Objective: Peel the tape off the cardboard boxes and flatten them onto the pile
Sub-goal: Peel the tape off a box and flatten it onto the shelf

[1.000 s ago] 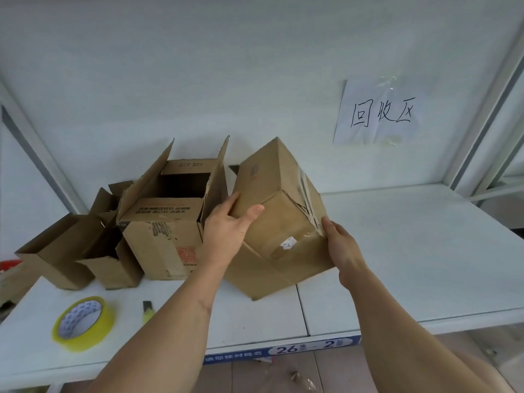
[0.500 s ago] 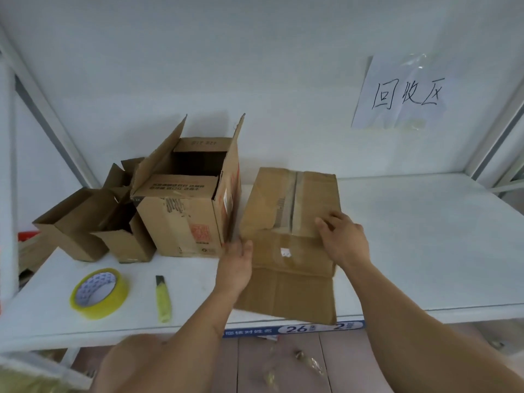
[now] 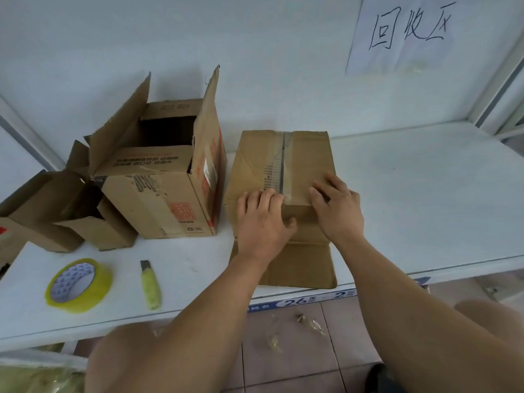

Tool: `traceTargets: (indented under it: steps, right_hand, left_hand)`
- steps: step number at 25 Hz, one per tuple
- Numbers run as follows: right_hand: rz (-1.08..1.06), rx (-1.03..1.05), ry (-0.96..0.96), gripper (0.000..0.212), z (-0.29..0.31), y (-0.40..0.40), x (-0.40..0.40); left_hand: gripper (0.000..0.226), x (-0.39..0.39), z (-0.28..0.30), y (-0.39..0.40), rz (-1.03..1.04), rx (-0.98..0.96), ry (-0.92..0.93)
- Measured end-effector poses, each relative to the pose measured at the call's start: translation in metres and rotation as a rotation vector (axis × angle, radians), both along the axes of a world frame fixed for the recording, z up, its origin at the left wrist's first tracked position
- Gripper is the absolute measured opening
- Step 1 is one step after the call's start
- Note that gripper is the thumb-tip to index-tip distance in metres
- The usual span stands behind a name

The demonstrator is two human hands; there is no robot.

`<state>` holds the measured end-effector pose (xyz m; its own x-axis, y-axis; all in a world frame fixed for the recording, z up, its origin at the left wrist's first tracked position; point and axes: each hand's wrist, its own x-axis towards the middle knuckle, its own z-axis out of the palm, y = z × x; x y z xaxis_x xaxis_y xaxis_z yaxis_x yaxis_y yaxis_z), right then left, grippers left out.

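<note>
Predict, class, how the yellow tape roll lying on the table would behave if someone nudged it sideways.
The tape roll lies flat on its side, so it would probably slide rather than roll. It looks light for its size, given the hollow core. Set on edge, its round rim would likely roll toward the knife.

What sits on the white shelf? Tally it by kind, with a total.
Taped-shut brown cardboard box, under the left hand and right hand: 1
Open brown cardboard boxes: 3, one large and two small; their overlap may hide more
Yellow roll of tape: 1
Yellow-green utility knife: 1
Total: 6
</note>
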<state>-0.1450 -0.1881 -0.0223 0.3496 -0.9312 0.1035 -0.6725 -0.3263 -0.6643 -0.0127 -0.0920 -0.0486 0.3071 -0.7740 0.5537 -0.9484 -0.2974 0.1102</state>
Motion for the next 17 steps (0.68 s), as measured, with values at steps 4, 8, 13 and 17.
traceTargets:
  steps: [4, 8, 13, 17]
  right_hand:
    - [-0.007, 0.014, -0.018, 0.044, 0.001, -0.0001, 0.0005]
    - [0.002, 0.02, -0.031, 0.044, 0.0007, 0.001, -0.0004]
    - [0.006, 0.021, -0.033, 0.044, 0.0028, 0.002, -0.0004]
    - [0.005, 0.029, -0.042, 0.044, 0.0036, 0.0024, -0.0009]
  left_hand:
    - [0.037, -0.0026, -0.001, -0.0049, 0.025, -0.039, 0.023]
    - [0.03, -0.0032, -0.0004, -0.0049, -0.002, -0.085, 0.025]
    - [0.034, -0.0071, 0.0012, -0.0032, 0.011, -0.063, 0.034]
    - [0.036, -0.0065, -0.0011, -0.0036, 0.007, -0.084, 0.031]
